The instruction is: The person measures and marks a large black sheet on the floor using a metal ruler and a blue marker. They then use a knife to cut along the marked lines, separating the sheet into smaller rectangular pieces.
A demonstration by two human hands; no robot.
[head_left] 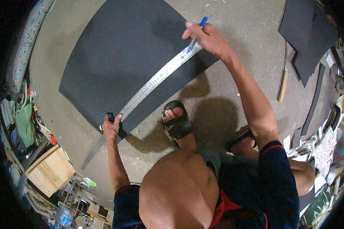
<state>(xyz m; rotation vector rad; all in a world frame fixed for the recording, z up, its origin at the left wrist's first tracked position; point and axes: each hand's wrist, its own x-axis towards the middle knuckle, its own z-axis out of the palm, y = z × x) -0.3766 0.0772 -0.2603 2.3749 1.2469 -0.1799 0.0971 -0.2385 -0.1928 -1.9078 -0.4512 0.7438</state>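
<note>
A large dark grey sheet [107,53] lies on the floor with a long metal ruler [158,78] across it, running diagonally past its near edge at lower left. My right hand [208,40] is closed round a blue pen [203,21] above the ruler's upper right end, the pen's lower part blurred over the markings. My left hand [111,128] is at the ruler's lower left part, thumb on the metal, with a small dark blue object [110,116] in its fingers; what that object is I cannot make out.
My sandalled foot [177,120] and bare knee [177,191] are below the ruler. More dark sheets [305,34] and a wooden-handled tool [283,86] lie at right. A speckled foam roll [28,38], wooden boards [49,170] and clutter line the left. Scraps [325,152] lie at lower right.
</note>
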